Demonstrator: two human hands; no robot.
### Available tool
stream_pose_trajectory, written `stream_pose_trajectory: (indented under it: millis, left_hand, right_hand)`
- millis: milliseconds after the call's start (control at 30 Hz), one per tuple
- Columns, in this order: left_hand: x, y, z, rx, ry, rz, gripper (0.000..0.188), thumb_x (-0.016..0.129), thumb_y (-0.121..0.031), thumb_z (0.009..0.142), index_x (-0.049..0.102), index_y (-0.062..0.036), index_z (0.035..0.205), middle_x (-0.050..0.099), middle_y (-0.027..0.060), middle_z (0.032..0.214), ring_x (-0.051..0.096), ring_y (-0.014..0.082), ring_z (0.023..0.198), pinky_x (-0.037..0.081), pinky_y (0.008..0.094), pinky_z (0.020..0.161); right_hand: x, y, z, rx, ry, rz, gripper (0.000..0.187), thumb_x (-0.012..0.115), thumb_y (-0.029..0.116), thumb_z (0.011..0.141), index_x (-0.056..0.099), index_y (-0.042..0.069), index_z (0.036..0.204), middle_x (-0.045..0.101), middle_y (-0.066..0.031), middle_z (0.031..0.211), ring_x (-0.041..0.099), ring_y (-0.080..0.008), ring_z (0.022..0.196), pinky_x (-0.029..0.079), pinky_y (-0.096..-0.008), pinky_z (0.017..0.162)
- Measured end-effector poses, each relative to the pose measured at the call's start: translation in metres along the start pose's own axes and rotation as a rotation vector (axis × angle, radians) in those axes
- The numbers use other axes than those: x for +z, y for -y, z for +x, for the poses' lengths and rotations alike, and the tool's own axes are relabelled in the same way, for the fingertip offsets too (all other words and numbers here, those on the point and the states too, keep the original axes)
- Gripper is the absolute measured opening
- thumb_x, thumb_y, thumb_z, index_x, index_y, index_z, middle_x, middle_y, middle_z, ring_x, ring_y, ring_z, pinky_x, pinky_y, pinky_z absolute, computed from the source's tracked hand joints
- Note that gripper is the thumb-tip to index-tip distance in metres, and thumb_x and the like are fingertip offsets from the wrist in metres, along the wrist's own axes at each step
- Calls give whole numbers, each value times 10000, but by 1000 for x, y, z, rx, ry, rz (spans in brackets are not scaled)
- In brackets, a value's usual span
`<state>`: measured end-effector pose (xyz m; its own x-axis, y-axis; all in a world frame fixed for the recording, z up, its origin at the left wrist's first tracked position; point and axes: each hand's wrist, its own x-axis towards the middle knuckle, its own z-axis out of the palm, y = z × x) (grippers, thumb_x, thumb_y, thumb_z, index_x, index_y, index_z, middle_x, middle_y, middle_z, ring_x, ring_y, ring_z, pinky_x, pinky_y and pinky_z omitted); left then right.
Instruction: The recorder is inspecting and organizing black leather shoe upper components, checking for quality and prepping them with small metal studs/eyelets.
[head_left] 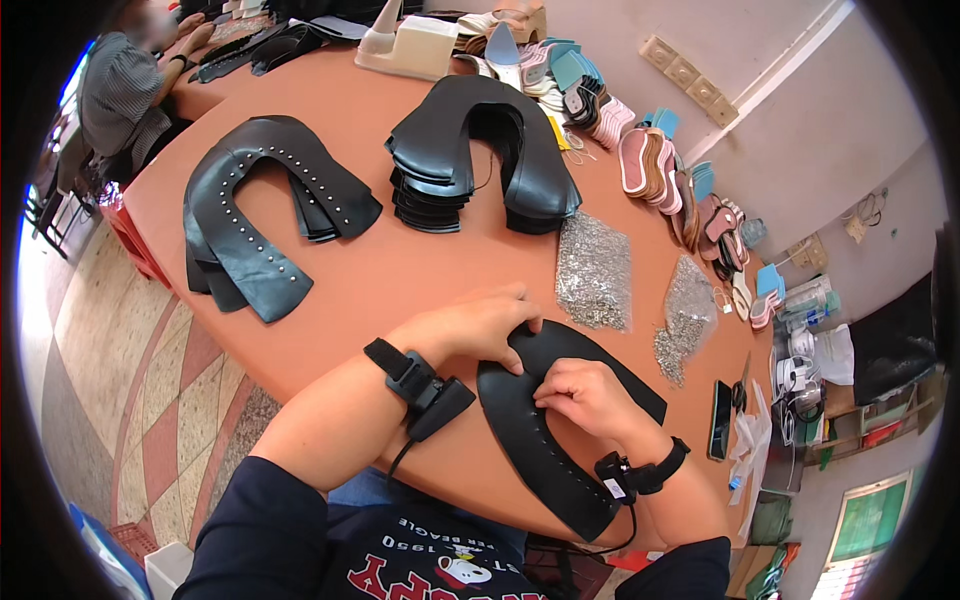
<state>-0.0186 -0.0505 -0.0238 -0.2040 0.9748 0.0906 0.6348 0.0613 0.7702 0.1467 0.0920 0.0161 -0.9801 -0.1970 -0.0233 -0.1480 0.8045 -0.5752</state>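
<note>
A black U-shaped leather-like piece (535, 465) lies in front of me at the table's near edge, with a line of small marks along its inner curve. My left hand (485, 325) grips the piece at its upper curve, the thumb on top and the other fingers around the far edge. Over the inner curve, my right hand (585, 393) is closed in a pinch against the line of marks. What sits between those fingertips is too small to make out. Straps with small black devices circle both my wrists.
Beyond my hands lie a studded black piece (265, 275), a stack of black U-shaped pieces (430, 180) and two clear bags of small metal studs (595, 270) (688, 310). A phone (719, 420) and scissors (741, 385) rest at the right. Another person (125, 95) sits far left.
</note>
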Motion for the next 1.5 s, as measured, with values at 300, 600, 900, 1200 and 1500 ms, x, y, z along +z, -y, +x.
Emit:
stream_pose_trajectory:
  millis: [300,600,900,1200,1500]
  left_hand:
    - [0,-2,3,11,23,33,523,816,-187,609,588,-59,1061,510,120,1032,527,280,960,450,351,811]
    - [1,-2,0,14,-24,18,511,825,-201,600,598,-70,1039,513,86,967,525,220,860,447,317,747]
    - [2,-2,3,19,-16,-16,509,834,-191,591,603,-66,1026,495,67,977,503,209,877,446,307,760]
    - [-2,-5,0,-28,9,-23,503,822,-185,610,595,-70,1044,485,65,990,494,204,867,444,308,760]
    - [1,0,-1,-9,1,-39,509,818,-169,612,585,-57,1051,487,78,1001,495,213,878,440,314,768]
  right_hand:
    - [-20,-10,37,397,405,-145,343,821,283,585,593,39,663,576,-75,581,584,-221,584,429,-336,524]
    - [-20,-5,25,413,278,-176,336,794,321,609,621,49,705,630,-98,698,617,-264,689,462,-361,596]
    - [-86,-154,-153,795,-634,-11,101,650,94,806,656,4,851,629,-28,748,573,-97,648,460,-242,566]
    - [-77,-170,-154,948,-680,201,67,675,32,756,663,-6,810,629,-19,714,558,-94,624,437,-231,577]
    - [-72,-172,-160,861,-685,224,34,653,63,792,641,32,786,601,8,682,499,-59,574,396,-206,521]
